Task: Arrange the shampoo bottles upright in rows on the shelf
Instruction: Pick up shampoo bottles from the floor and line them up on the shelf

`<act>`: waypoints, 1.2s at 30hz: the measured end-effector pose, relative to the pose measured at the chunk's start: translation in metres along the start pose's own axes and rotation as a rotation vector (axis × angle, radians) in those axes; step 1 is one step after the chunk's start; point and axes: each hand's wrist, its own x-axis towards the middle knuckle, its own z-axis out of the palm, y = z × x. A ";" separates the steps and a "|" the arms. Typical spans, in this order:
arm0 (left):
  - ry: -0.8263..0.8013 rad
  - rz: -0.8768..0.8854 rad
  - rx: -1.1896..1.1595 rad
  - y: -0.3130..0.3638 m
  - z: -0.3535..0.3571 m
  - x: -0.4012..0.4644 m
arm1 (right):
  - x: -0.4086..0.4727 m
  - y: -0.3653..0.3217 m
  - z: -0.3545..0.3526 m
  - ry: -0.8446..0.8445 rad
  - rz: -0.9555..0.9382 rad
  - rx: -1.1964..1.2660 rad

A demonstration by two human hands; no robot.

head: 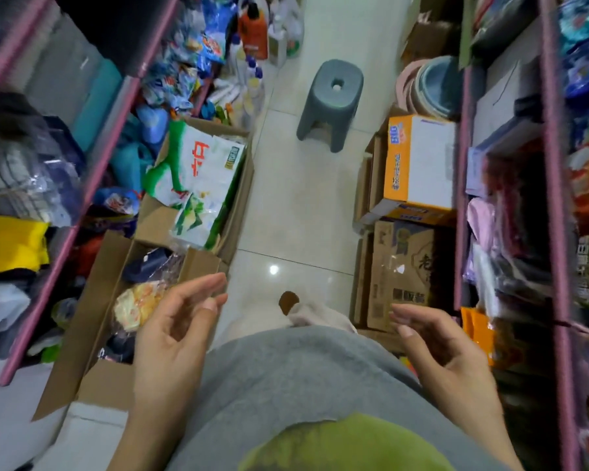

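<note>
While no bottle is held, a fetching step is judged in hand. Shelf (92, 171), left: crowded. Bottles (249, 73), possibly shampoo, blurred, far down the aisle; approach required. Left hand (170, 329), right hand (446, 348): loosely spread, empty.

Pale glossy tiled floor (300, 205) runs as an aisle ahead of both hands, grey plastic stool (330, 103) standing on it well beyond them. Just left of the left hand (174, 331), open cardboard boxes (109, 300) of packaged goods sit on the floor against the pink-framed shelf (82, 185), bottles (252, 32) on the floor far ahead. Ahead of the right hand (446, 348), closed brown carton (398, 277), an orange-and-white box (419, 164) beyond it, stacked basins (429, 86) farther, beside the right shelf (555, 185).
</note>
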 end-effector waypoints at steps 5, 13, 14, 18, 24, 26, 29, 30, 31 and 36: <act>0.028 -0.042 -0.030 0.025 0.026 0.058 | 0.080 -0.034 0.001 -0.002 -0.029 -0.002; 0.047 -0.057 -0.001 0.064 0.058 0.174 | 0.211 -0.099 0.023 0.010 -0.113 0.001; 0.049 -0.063 -0.018 0.069 0.062 0.194 | 0.229 -0.107 0.027 0.008 -0.116 0.004; 0.028 -0.056 -0.034 0.097 0.075 0.276 | 0.296 -0.144 0.041 0.001 -0.105 0.010; -0.005 -0.008 -0.004 0.145 0.097 0.378 | 0.368 -0.190 0.051 0.016 -0.061 0.032; -0.018 0.017 0.012 0.161 0.106 0.405 | 0.388 -0.202 0.048 0.023 -0.039 0.033; -0.019 0.030 0.031 0.181 0.121 0.446 | 0.420 -0.216 0.041 0.013 -0.015 -0.001; -0.017 0.026 0.041 0.186 0.127 0.459 | 0.432 -0.219 0.038 0.000 -0.003 -0.018; -0.012 0.021 0.046 0.191 0.134 0.472 | 0.445 -0.223 0.035 -0.012 0.013 -0.027; 0.024 0.015 0.038 0.215 0.177 0.534 | 0.531 -0.248 0.019 -0.024 -0.001 -0.041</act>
